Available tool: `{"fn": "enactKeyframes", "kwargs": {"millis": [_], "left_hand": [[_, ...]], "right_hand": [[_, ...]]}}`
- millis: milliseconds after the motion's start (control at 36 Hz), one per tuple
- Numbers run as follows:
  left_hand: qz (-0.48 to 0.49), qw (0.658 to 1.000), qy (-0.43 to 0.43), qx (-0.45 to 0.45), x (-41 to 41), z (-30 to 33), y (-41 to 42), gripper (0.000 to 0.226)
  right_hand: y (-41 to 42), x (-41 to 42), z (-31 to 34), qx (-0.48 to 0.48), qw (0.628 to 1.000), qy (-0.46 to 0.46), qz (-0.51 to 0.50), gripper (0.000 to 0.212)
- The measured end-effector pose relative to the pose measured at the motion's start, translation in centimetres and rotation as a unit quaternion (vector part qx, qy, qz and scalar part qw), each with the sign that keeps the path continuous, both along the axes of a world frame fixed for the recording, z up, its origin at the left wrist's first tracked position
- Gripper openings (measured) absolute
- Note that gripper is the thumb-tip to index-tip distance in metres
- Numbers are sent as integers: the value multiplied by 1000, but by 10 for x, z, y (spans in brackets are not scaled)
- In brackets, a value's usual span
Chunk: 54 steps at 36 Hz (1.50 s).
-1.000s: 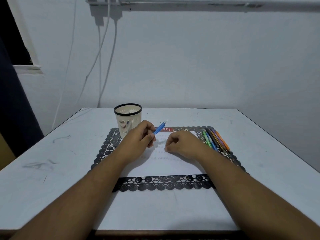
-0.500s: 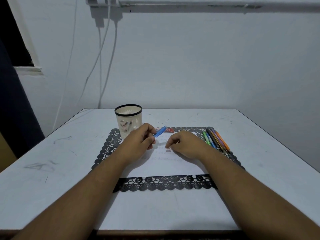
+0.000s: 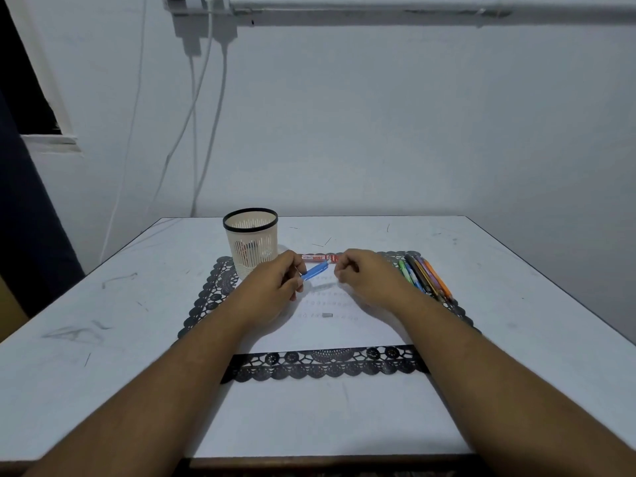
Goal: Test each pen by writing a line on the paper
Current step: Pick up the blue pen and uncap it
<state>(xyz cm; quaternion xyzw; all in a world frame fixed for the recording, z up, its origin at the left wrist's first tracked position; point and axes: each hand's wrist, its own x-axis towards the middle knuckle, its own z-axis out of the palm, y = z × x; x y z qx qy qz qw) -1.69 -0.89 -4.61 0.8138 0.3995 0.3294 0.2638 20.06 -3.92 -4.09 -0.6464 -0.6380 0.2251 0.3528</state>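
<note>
My left hand [image 3: 272,287] pinches the blue pen [image 3: 315,271] above the paper [image 3: 330,325]. My right hand [image 3: 364,275] is curled by its tip; whether it holds anything, I cannot tell. I should press softly.

Arms: two forearms, bare up to the frame's lower edge
Left hand [image 3: 272,287]: bare, no ring showing
Right hand [image 3: 366,275]: bare, no glove
</note>
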Motion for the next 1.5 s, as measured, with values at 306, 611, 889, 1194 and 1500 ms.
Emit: {"fn": "enactKeyframes", "kwargs": {"millis": [306, 611, 889, 1194, 1500], "left_hand": [[-5, 999, 31, 26, -1, -2, 9, 14], [-11, 998, 26, 51, 1, -2, 7, 12], [-14, 999, 23, 45, 1, -1, 6, 12], [1, 998, 32, 49, 0, -3, 9, 13], [-5, 999, 19, 36, -1, -3, 8, 16]], "right_hand": [[2, 4, 12, 29, 952, 305, 21, 9], [-1, -4, 12, 43, 926, 373, 39, 6], [-2, -6, 12, 62, 942, 326, 39, 6], [0, -2, 11, 91, 961, 256, 44, 3], [1, 1, 10, 93, 969, 225, 48, 6]]}}
